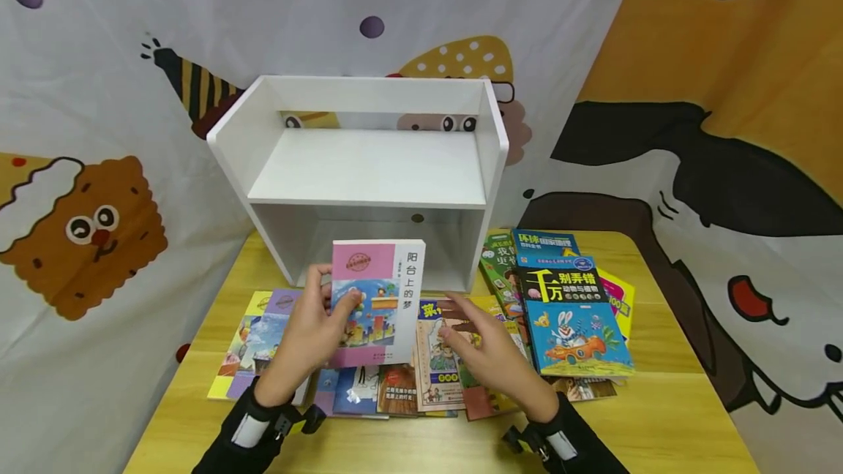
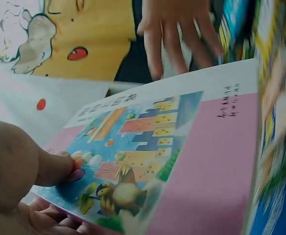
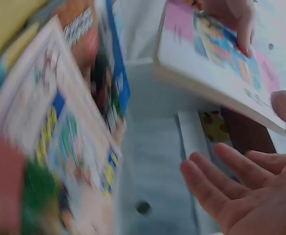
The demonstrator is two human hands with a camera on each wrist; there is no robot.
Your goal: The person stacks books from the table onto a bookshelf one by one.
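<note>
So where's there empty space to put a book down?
On the white shelf's upper board, between its side walls. On the table, there's bare room right of the piled books and along the front edge between the black sleeves. It's crowded before the shelf, where books overlap. The held book partly hides the lower compartment.

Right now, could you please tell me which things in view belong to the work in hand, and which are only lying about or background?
Seem to belong:
pink-and-white book, held by the left hand
right hand, near the book, holding nothing
white shelf, behind the book
other books, lying near the shelf, probably

Seem only surroundings:
wooden table, under the books
printed cloth, at the back
</note>
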